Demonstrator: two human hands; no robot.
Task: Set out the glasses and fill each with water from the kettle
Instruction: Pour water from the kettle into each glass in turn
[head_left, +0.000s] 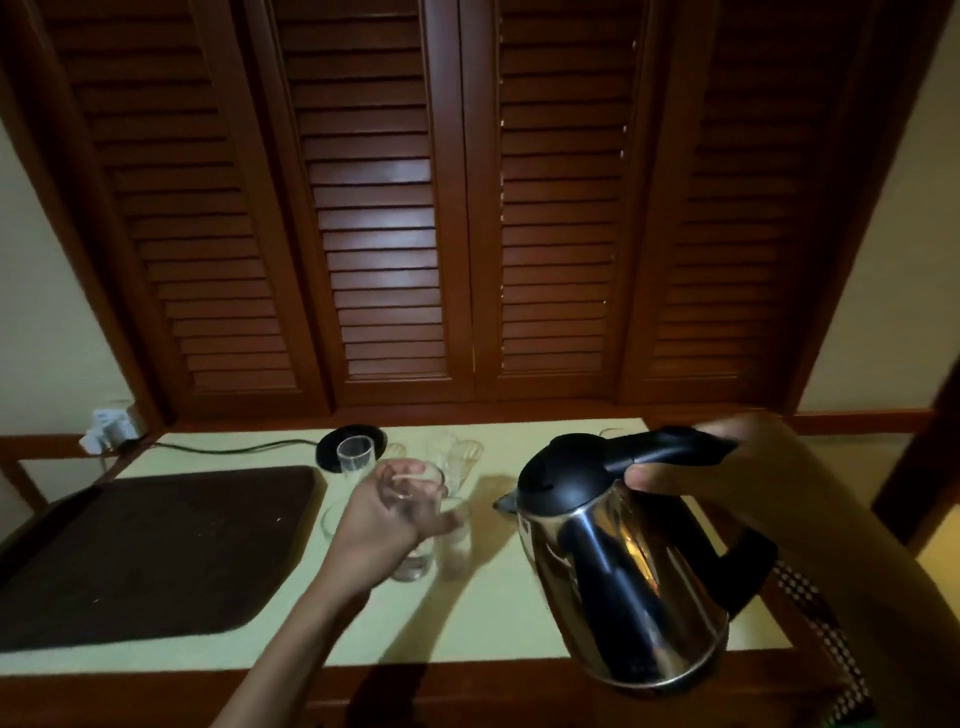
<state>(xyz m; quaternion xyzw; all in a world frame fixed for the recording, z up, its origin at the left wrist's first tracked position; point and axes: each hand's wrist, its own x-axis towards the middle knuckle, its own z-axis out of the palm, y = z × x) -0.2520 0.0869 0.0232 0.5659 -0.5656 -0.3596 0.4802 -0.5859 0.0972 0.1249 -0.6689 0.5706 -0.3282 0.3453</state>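
Gripping the black handle of a steel kettle, the right hand is closed around it with the thumb showing underneath; the kettle is held off the bench, tilted, its spout aimed toward nine o'clock at the group of glasses. The left hand reaches in from six o'clock and is curled around a clear glass, fingers wrapped over its upper part; motion blur makes it hard to tell whether this glass stands on the bench or is lifted just above it, and a faint second outline of glass shows just to its three o'clock side. Another clear glass stands upright toward twelve o'clock from the left hand, in front of the round black kettle base, whose dark cord runs toward nine o'clock to a white plug at the wall. More glasses sit at about one o'clock from the held glass, near the back edge, their shapes too blurred to count. A dark brown tray lies flat at nine o'clock of the left hand, well apart from the kettle. Wooden louvred shutters fill the wall behind the bench. A patterned cloth shows at the bench's right edge, under the right arm.
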